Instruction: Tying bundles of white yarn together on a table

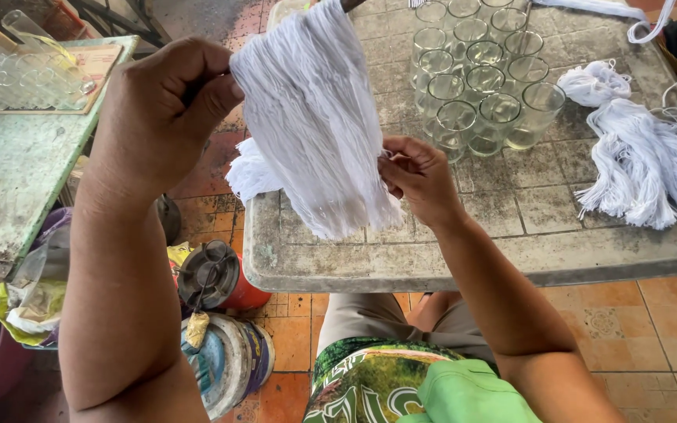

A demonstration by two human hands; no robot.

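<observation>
Above the near edge of the grey tiled desk [511,258], a thick bundle of white strings [315,117] hangs between the person's two hands. The left hand [158,110], raised at the left of the view, is closed in a fist around the top of the bundle, thumb pressed over the gathered strands. The right hand [417,176], lower and to the right, has its fingertips pinched on a few strands at the bundle's right edge. The two hands are apart, with the bundle fanning down between them to a ragged lower end just over the desk's near left corner.

On the far part of the desk stands a tight cluster of clear drinking glasses [479,70], upright and touching one another. To the right of them lies a loose heap of more white strings [636,157], spread toward the right edge, with a smaller knot of white string just beyond it.

At far left, a second green-topped desk [17,164] carries a row of clear glasses lying on a board [25,78]. On the orange tiled floor [667,321] between the two desks sit a red can with a black lid [213,278] and a stack of round tins [229,360] near it. The person's lap, in green patterned shorts [370,384], shows under the near edge.
</observation>
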